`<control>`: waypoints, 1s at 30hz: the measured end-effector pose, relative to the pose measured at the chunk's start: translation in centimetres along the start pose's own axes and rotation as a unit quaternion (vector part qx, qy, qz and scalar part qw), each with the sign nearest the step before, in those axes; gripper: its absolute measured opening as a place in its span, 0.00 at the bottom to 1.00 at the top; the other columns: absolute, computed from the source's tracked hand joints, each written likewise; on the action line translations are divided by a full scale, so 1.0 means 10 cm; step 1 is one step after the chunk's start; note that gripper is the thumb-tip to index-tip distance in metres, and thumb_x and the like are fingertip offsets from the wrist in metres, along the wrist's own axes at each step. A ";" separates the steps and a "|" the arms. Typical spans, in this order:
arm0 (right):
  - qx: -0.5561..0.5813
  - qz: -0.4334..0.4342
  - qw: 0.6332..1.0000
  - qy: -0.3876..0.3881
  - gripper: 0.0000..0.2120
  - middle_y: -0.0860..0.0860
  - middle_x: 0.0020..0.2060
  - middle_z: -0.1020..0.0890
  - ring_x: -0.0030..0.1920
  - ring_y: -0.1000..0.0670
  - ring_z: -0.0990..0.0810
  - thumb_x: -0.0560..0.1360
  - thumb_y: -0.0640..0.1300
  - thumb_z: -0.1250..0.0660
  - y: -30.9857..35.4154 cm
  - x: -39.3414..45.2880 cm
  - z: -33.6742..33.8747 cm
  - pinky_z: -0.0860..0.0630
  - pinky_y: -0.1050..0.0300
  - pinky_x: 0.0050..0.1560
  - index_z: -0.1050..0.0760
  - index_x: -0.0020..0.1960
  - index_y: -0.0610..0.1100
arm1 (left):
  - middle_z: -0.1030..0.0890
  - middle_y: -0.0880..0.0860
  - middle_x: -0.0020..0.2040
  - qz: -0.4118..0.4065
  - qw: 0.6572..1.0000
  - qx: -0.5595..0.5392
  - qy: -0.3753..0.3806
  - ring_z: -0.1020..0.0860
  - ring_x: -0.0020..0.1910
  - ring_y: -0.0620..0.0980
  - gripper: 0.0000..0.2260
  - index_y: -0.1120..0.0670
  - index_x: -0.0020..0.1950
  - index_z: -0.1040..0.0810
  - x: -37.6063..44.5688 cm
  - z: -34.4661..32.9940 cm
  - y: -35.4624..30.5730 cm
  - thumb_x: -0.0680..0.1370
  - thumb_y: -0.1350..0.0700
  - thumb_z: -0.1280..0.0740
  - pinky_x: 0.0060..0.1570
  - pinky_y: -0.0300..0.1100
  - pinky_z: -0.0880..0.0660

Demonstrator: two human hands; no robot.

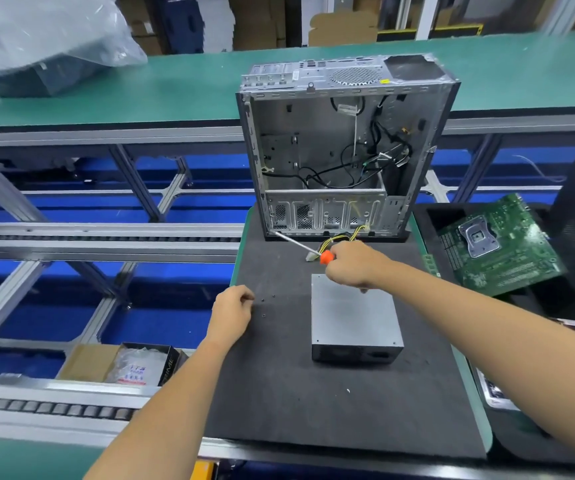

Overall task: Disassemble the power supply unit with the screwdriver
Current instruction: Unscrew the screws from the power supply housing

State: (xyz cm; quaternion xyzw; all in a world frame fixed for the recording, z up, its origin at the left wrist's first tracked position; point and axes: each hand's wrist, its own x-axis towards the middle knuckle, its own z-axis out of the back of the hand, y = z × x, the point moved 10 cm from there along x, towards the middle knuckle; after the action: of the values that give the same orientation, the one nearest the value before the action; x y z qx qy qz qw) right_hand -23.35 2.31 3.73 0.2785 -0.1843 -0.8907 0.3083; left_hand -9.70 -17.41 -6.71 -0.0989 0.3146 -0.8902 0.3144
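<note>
Power supply unit (355, 311) lying at mat's (279, 393) centre; right hand (355, 265) gripping screwdriver (313, 251), pointing toward ten o'clock; left hand (232, 313), loosely curled, hovering beside removed screws (264, 307), likely gathering them.

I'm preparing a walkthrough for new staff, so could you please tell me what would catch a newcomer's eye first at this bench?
Probably the opened computer case, standing at the far end of the dark mat with loose cables inside. Next, the right hand gripping the orange-handled screwdriver just beyond the grey power supply unit at mid-mat. A green motherboard lies to the right.
</note>
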 end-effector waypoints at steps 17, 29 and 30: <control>-0.031 -0.101 0.994 -0.011 0.18 0.43 0.29 0.23 0.17 0.48 0.25 0.77 0.54 0.36 -1.01 -0.33 -0.06 0.32 0.65 0.20 0.32 0.47 0.38 | 0.30 0.33 0.62 -0.016 0.936 -0.237 0.261 0.30 0.61 0.30 0.39 0.41 0.68 0.39 -0.81 -0.86 -0.85 0.62 0.43 0.23 0.49 0.29 0.29; -0.140 0.018 0.987 0.075 0.48 0.43 0.45 0.19 0.26 0.47 0.22 0.65 0.52 0.23 -1.04 -0.65 -0.50 0.21 0.56 0.31 0.48 0.75 0.46 | 0.30 0.26 0.61 -0.028 0.957 -0.202 0.205 0.30 0.61 0.30 0.35 0.38 0.73 0.43 -0.96 -1.01 -0.82 0.74 0.59 0.29 0.58 0.30 0.33; -0.136 0.025 0.988 0.063 0.44 0.42 0.45 0.18 0.30 0.44 0.19 0.66 0.51 0.24 -1.03 -0.65 -0.50 0.20 0.53 0.35 0.45 0.73 0.44 | 0.30 0.23 0.59 -0.033 0.960 -0.197 0.197 0.31 0.60 0.27 0.35 0.36 0.73 0.43 -0.96 -1.00 -0.84 0.75 0.59 0.30 0.56 0.27 0.34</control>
State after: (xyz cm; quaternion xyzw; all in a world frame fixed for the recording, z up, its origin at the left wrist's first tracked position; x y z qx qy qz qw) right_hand -20.63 13.42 -2.76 0.2850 -0.0482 -0.8803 0.3762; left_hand -10.05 -1.38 -9.10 0.0084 0.5358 -0.8224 0.1911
